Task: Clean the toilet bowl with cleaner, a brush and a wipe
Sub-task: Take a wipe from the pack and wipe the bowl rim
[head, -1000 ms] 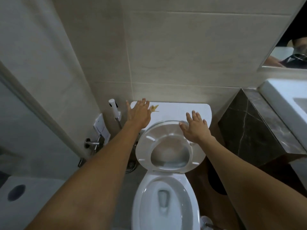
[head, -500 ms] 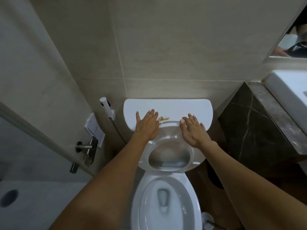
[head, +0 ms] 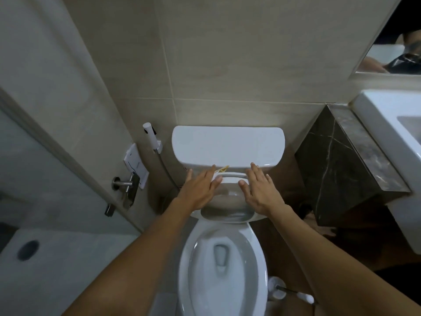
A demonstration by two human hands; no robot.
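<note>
The task looks barely begun: the left hand (head: 200, 188) and right hand (head: 262, 192) lie flat-fingered on the raised seat (head: 227, 208), gripping nothing; the toilet bowl (head: 222, 265) stands open below; the brush (head: 287, 291) rests untouched beside its base; no cleaner or wipe shows.

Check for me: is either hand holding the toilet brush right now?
No: the left hand and right hand lie flat on the raised seat, while the toilet brush stands on the floor.
</note>
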